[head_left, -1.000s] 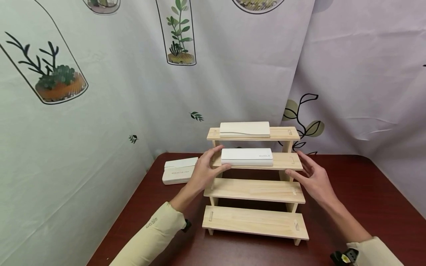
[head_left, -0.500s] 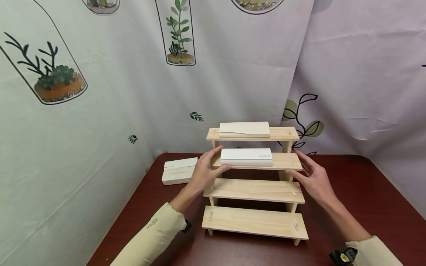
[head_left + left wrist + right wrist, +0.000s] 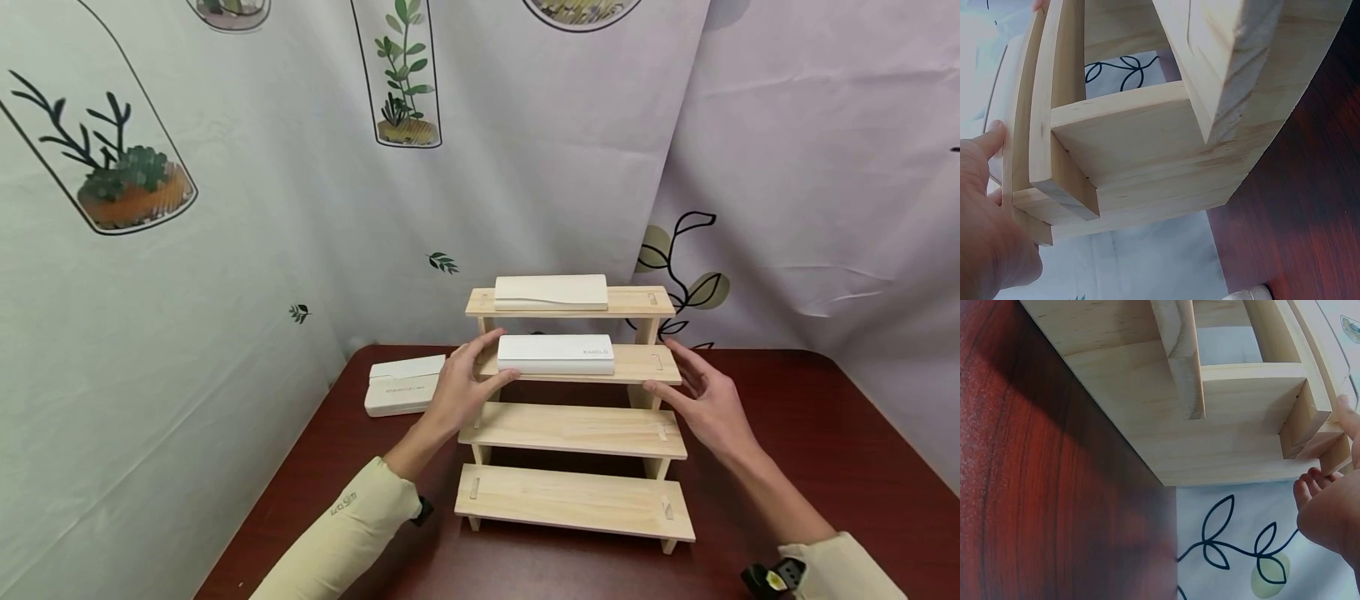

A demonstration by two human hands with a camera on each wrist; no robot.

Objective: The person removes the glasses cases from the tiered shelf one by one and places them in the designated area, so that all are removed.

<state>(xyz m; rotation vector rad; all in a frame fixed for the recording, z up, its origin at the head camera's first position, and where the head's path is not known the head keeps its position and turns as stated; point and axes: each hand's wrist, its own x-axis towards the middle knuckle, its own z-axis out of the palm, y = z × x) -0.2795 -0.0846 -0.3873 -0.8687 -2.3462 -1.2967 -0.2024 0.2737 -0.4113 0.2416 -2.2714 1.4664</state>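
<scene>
A tiered pale wooden display stand (image 3: pixel 570 429) stands on the table. On its second tier from the top lies a white glasses case (image 3: pixel 557 355), and a cream glasses case (image 3: pixel 551 293) lies on the top tier. My left hand (image 3: pixel 459 387) grips the left end of the second tier, its thumb along the front edge near the white case. At the opposite end, my right hand (image 3: pixel 711 408) holds the same tier, thumb in front. In the right wrist view its fingers (image 3: pixel 1314 481) curl behind the wooden end; the left fingertips are partly hidden.
Left of the stand, another off-white glasses case (image 3: pixel 401 392) lies on the dark red table (image 3: pixel 780 417), partly behind my left hand. A white cloth backdrop (image 3: pixel 540 167) with printed plants hangs close behind the table and along its left side.
</scene>
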